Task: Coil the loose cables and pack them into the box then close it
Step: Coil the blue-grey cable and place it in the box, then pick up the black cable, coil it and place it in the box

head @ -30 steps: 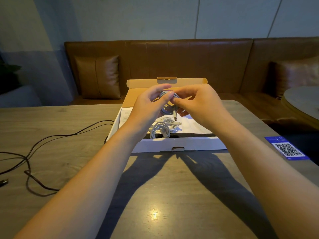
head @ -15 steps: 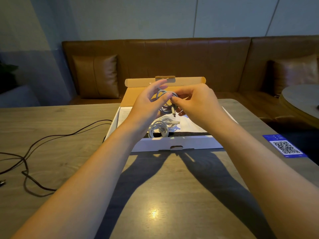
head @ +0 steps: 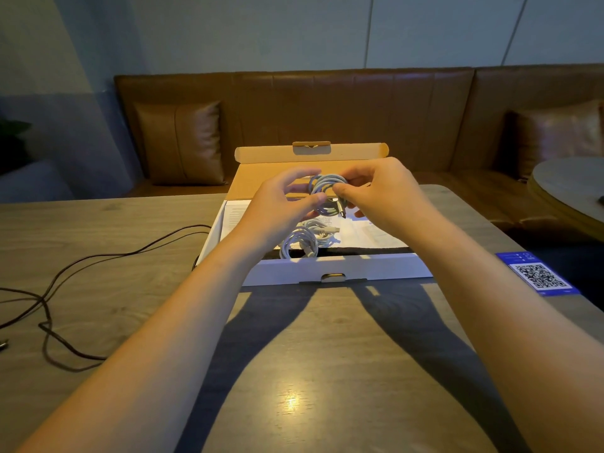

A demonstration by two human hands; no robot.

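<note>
Above the open white box (head: pixel 376 268) I hold a small coil of white cable (head: pixel 325 186) between both hands. My left hand (head: pixel 277 207) pinches its left side with thumb and fingers. My right hand (head: pixel 382 194) pinches the right side, and a plug end hangs down from the coil. Another coiled white cable (head: pixel 302 243) lies inside the box on printed paper. The box lid (head: pixel 310 153) stands open at the back. A loose dark cable (head: pixel 81 266) sprawls over the table to the left.
A blue QR-code card (head: pixel 539 274) lies on the wooden table (head: pixel 327 371) at the right edge. A brown leather bench (head: pixel 327 109) with cushions runs behind the table. A round table (head: pixel 572 188) stands at the far right.
The coil has stayed between my hands above the box. My left fingers have closed in more around the coil; the view has shifted slightly.
</note>
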